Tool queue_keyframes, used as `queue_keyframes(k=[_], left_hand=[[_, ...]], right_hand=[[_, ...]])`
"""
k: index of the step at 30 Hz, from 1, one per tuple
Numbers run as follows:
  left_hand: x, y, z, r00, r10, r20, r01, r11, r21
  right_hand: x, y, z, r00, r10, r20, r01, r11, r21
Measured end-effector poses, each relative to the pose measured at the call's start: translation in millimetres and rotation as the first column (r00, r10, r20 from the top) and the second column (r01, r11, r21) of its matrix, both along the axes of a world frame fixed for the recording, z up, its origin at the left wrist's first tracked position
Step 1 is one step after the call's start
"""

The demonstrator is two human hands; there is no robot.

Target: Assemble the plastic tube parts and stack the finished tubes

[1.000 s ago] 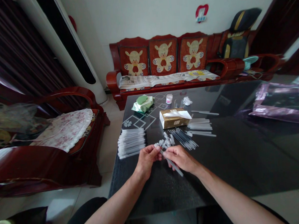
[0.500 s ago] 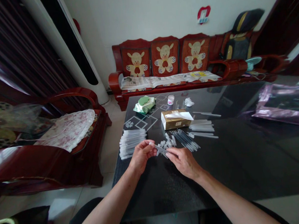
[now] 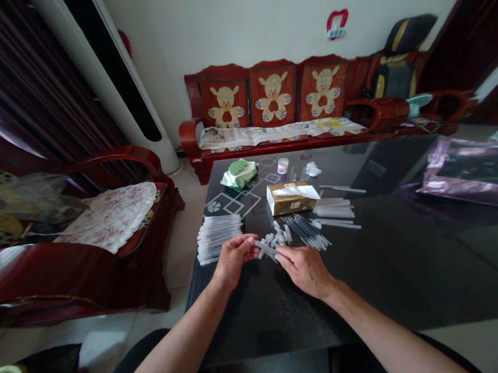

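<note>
A slim whitish pen (image 3: 266, 249) spans the gap between my two hands over the dark table. My left hand (image 3: 232, 259) pinches its left end between thumb and fingers. At the other end, my right hand (image 3: 305, 268) has its thumb and fingertips closed on it. Just behind lies a loose pile of small white caps (image 3: 282, 233), partly hidden by the pen and fingers. Thin dark refills (image 3: 307, 231) lie side by side to the right of the caps. Beside my left hand is a row of white pens (image 3: 218, 233). More white barrels (image 3: 333, 208) lie at the right.
A gold tissue box (image 3: 293, 205) stands behind the caps. Farther back are a green wipes packet (image 3: 239, 178), a small cup (image 3: 282, 166) and crumpled tissue (image 3: 312, 169). A shiny purple bag (image 3: 443, 183) lies on the table's (image 3: 389, 268) right side.
Both hands keep their hold on the pen, with the left fingers closer over its end. The whole view has shifted slightly; the things on the table stay in place.
</note>
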State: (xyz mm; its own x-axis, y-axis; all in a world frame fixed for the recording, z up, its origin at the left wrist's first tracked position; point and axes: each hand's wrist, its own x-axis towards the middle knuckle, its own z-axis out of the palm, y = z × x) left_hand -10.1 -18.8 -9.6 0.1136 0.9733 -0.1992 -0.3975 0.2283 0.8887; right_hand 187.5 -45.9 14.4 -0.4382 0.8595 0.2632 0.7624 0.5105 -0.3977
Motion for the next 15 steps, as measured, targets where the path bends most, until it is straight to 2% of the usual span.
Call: queue_keyframes(k=[3,7,12,15], left_hand=[[2.7,-1.3,-1.9,0.999,0.031,-0.015,-0.031,0.999,0.021],[9.1,-5.3,-5.4,0.995,0.1,-0.019,-0.099,0.994,0.052],[16.8,-12.2,-7.5,0.982,0.183,-0.057,-0.176,0.979,0.107],[18.8,-15.0,-4.6,0.974,0.208,-0.084,-0.195,0.97,0.142]], right_hand=[[-0.2,0.6,-1.1,1.0,-0.001,0.018,0.001,1.0,-0.005],[-1.1,1.3,-1.9,0.999,-0.003,-0.048,0.001,0.998,-0.056],[-1.9,2.0,0.5,0.98,-0.006,-0.199,-0.03,0.984,-0.177],[-1.2,3.5,2.5,0.939,-0.01,-0.343,-0.091,0.957,-0.275]])
